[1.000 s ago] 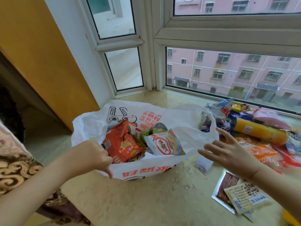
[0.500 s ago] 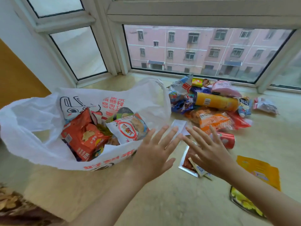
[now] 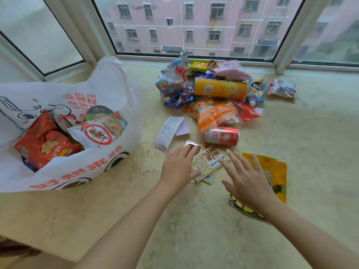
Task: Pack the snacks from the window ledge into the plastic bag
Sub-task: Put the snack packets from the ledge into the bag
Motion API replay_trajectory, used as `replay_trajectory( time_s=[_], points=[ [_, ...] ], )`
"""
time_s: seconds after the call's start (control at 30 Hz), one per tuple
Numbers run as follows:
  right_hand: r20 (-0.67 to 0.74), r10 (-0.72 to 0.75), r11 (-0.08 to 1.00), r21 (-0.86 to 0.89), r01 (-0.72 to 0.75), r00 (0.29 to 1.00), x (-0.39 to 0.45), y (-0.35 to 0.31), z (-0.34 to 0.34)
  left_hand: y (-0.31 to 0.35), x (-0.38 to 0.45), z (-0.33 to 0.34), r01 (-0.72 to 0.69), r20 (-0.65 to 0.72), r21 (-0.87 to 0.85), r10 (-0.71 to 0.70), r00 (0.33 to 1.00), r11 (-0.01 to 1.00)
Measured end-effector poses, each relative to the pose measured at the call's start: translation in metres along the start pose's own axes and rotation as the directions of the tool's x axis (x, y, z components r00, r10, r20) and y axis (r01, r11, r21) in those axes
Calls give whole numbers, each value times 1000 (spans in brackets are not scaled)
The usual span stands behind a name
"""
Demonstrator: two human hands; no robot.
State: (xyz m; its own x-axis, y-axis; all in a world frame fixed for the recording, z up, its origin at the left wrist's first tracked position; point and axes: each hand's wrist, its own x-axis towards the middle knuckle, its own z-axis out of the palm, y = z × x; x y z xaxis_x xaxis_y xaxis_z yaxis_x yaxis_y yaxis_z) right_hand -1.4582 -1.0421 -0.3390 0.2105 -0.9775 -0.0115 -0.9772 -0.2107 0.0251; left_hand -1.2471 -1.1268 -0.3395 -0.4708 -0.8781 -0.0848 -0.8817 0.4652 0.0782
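Note:
The white plastic bag (image 3: pixel 101 88) with red print stands open at the left, holding an orange chip packet (image 3: pixel 44 144) and a white snack packet (image 3: pixel 97 133). A flat packet of dried meat strips (image 3: pixel 206 162) lies on the ledge between my hands. My left hand (image 3: pixel 177 167) lies over its left edge with straight fingers. My right hand (image 3: pixel 246 179) hovers with spread fingers just right of it, above a yellow pouch (image 3: pixel 275 169). A red can (image 3: pixel 222 135) lies beyond the packet.
A heap of snacks sits by the window: a yellow chip tube (image 3: pixel 219 88), an orange packet (image 3: pixel 215 115), a blue-white bag (image 3: pixel 174 76), a pink packet (image 3: pixel 231 70). A paper receipt (image 3: pixel 169 131) lies near the bag. A small packet (image 3: pixel 282 89) lies apart at the right.
My left hand has let go of the bag's rim and crossed right to the flat packet. My right hand has come down beside it. The view has swung right and down.

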Motion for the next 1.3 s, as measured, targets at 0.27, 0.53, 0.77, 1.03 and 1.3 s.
replay_trajectory(
  time_s=[0.27,0.53,0.77,1.03,1.3],
  points=[
    [126,312,868,364,-337,942,18,-33,45,6,39,40,406,115,-326,-390,914,854],
    [220,387,610,668,-427,895,48,-58,46,5,56,42,487,268,-716,-447,854,500],
    [186,516,359,840,-407,837,54,-56,43,0,52,34,496,382,-751,-326,865,436],
    [473,569,-238,878,-416,673,62,-55,28,-25,36,13,466,414,-864,-258,873,191],
    [507,537,-336,862,-380,674,65,-54,20,-37,28,12,429,390,-891,-236,890,146]
  ],
)
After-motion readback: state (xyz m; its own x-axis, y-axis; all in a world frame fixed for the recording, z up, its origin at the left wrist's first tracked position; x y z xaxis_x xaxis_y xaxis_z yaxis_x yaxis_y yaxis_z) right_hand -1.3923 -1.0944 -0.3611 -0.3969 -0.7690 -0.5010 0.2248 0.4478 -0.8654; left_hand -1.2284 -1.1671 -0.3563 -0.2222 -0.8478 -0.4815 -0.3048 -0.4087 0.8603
